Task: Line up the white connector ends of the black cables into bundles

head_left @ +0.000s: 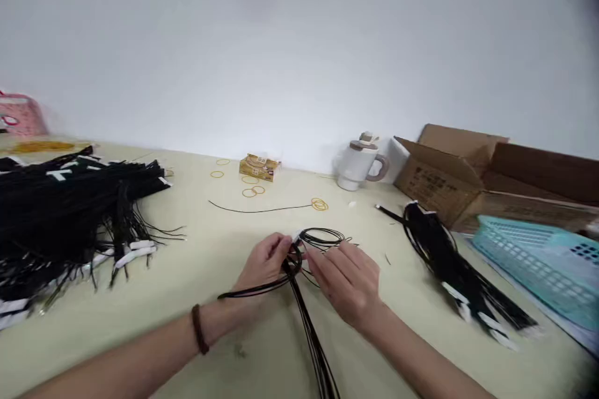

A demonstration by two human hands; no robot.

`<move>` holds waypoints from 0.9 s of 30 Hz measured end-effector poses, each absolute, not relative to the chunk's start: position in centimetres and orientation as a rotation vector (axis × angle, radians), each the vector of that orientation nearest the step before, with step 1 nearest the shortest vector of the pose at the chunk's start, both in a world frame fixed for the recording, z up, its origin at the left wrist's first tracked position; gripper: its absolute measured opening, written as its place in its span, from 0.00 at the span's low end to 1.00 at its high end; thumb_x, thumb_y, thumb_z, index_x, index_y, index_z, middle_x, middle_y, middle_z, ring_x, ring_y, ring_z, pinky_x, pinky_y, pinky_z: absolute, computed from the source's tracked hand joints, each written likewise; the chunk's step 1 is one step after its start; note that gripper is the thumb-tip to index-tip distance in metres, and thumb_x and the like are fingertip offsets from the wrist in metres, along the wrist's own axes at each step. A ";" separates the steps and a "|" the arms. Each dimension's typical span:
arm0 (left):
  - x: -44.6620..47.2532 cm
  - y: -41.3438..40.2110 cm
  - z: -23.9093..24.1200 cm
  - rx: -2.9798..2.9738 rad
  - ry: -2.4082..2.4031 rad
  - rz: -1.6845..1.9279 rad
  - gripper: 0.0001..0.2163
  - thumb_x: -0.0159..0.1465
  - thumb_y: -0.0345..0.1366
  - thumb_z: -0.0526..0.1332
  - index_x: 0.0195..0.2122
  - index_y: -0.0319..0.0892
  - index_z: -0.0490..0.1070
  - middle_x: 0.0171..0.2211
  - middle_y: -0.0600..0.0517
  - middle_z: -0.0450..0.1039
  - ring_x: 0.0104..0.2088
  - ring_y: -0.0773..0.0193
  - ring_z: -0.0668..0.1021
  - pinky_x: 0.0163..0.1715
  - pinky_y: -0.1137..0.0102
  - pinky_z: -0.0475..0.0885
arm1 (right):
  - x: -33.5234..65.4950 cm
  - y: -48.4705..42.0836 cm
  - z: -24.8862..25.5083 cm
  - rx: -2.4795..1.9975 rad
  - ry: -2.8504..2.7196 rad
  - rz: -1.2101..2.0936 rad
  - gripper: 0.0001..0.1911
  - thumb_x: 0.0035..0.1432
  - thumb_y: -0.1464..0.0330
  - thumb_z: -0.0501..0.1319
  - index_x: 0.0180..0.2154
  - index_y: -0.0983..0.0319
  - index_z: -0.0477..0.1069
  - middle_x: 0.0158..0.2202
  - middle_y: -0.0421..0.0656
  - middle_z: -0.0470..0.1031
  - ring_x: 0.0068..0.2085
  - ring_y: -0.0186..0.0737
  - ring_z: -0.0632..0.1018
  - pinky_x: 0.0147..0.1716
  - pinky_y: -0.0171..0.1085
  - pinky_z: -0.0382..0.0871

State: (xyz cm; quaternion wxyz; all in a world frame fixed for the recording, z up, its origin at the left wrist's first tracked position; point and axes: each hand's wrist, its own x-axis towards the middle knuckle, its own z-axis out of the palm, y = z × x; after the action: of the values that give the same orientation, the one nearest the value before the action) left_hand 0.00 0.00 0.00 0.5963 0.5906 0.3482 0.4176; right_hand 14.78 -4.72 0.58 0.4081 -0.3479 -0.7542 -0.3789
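Near the middle of the table, my left hand (264, 265) pinches a bundle of thin black cables (311, 333), thumb pressed on it near a small white piece (296, 237). Loops of the bundle pass over my left wrist, and its long tail runs down toward the bottom edge. My right hand (349, 277) is closed at the right side of the same bundle, thumb and fingers together on the strands. A loose coil of black cable (322, 237) lies just beyond both hands. Exactly what the right fingertips grip is partly hidden.
A large pile of black cables (70, 212) covers the left side. At right are another cable bundle (444, 262), a turquoise basket (538, 262) and an open cardboard box (440, 181). A white tumbler (355, 165), small yellow box (259, 167) and rubber bands (319, 204) stand or lie further back.
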 end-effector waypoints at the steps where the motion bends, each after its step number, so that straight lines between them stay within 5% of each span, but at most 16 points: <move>1: 0.1 -0.1 0.0 1.361 0.809 0.972 0.18 0.53 0.51 0.57 0.25 0.38 0.66 0.24 0.53 0.68 0.27 0.65 0.71 0.28 0.71 0.66 | 14.8 -4.7 0.7 -0.874 -1.888 -0.962 0.06 0.52 0.75 0.61 0.36 0.67 0.70 0.17 0.38 0.62 0.23 0.32 0.57 0.22 0.35 0.49; 27: 0.4 -0.3 0.3 1.360 0.927 1.046 0.15 0.54 0.48 0.56 0.26 0.39 0.65 0.23 0.55 0.65 0.24 0.67 0.70 0.26 0.71 0.69 | 14.5 -4.6 1.5 -1.170 -1.992 -0.924 0.05 0.57 0.75 0.55 0.30 0.64 0.68 0.21 0.39 0.65 0.26 0.33 0.60 0.26 0.34 0.52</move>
State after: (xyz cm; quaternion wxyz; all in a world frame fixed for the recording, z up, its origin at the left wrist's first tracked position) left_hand 0.36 -0.34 0.34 0.5611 0.5774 0.3933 0.4440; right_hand 14.48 -4.59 1.46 0.3211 -0.4454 -0.7581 -0.3519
